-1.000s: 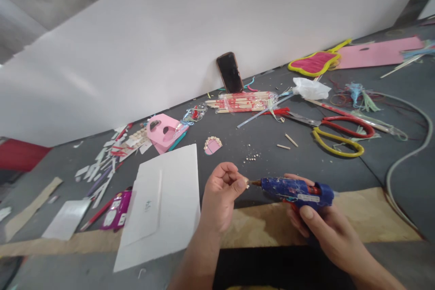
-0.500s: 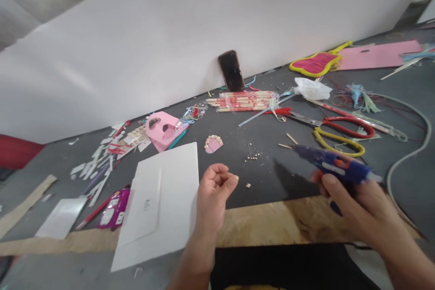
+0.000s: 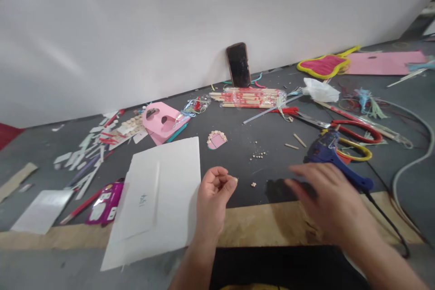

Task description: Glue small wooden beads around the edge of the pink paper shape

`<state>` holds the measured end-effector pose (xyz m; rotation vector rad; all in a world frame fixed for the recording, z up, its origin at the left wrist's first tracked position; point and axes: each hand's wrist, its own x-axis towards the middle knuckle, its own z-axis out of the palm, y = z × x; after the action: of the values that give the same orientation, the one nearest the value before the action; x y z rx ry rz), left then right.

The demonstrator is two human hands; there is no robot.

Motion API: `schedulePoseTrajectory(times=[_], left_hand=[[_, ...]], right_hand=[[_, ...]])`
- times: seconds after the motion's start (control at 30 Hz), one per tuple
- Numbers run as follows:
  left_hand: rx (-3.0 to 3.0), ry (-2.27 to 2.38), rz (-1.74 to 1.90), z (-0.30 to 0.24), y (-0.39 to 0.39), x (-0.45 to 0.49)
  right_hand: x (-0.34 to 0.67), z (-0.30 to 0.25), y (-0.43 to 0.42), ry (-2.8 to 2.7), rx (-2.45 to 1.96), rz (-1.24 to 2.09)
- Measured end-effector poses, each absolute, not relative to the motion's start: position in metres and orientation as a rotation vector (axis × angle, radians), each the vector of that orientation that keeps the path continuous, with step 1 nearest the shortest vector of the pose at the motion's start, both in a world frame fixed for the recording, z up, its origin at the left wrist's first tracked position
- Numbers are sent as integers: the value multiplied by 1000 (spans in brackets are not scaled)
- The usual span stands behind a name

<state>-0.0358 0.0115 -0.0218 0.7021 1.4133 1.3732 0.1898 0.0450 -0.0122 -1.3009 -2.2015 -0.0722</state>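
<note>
Large white sheet (image 3: 178, 190): is lying nearer than the beaded pink piece (image 3: 217, 142) and to its left, a smaller white sheet (image 3: 146, 206) covering part of it
Left hand (image 3: 212, 199): is keeping thumb and index finger together in a pinch, just nearer than the pink piece; whether they are gripping a tiny bead I cannot tell
Right hand (image 3: 335, 204): is spreading its fingers loosely, holding nothing visible, nearer than the pink piece and well to its right; whether it is touching the glue gun I cannot tell
Bead cluster (image 3: 253, 185): is lying nearer than the pink piece, to its right
Glue gun (image 3: 322, 147): is showing right of the pink piece, partly covering the scissors (image 3: 340, 123)
Loose beads (image 3: 258, 156): are scattering just right of the pink piece
Pink piece: is carrying pale beads along its curved far edge
Stick packet (image 3: 249, 98): is lying beyond the pink piece
Phone (image 3: 239, 65): is leaning against the white wall (image 3: 136, 31), farther beyond the pink piece
</note>
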Motion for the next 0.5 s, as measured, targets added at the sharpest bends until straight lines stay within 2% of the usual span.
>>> schedulePoseTrajectory(times=[0.13, 0.5], left_hand=[[701, 1412, 1367, -23, 11, -36], [712, 1399, 1325, -21, 11, -37]], right_hand=[[147, -27, 37, -2377, -1304, 158], [127, -34, 40, -2396, -1393, 132]])
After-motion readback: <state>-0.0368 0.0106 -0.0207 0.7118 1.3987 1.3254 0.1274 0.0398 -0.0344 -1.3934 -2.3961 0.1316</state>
